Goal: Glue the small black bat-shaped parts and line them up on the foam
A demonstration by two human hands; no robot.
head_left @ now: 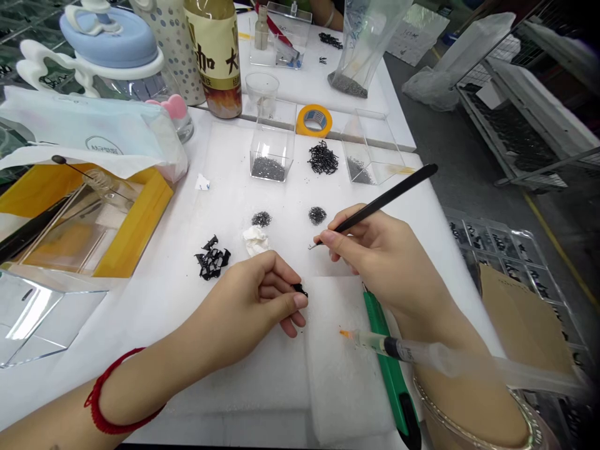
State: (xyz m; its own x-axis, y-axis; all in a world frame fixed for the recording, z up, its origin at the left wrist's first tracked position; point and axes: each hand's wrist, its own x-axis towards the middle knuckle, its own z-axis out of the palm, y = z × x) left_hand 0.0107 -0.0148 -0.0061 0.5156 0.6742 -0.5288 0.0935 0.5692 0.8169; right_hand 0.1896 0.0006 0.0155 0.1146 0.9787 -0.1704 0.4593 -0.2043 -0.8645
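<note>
While the left hand [248, 306] curls shut, pinching a small black piece [299, 289] between thumb and fingers, the right hand [375, 259] grips slim black tweezers [389, 199], their tip just above the white counter [159, 337] (a syringe with an orange tip [375, 342] shows just below that wrist). A heap of black pieces [212, 259] sits nearby, beside a crumpled tissue [255, 240].

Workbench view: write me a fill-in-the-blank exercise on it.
The left hand pinches a black piece, and a cord coloured ____ circles its wrist.
The right hand holds tweezers with a ____ handle.
The syringe has an ____ tip.

Missing words: red; black; orange.
</note>
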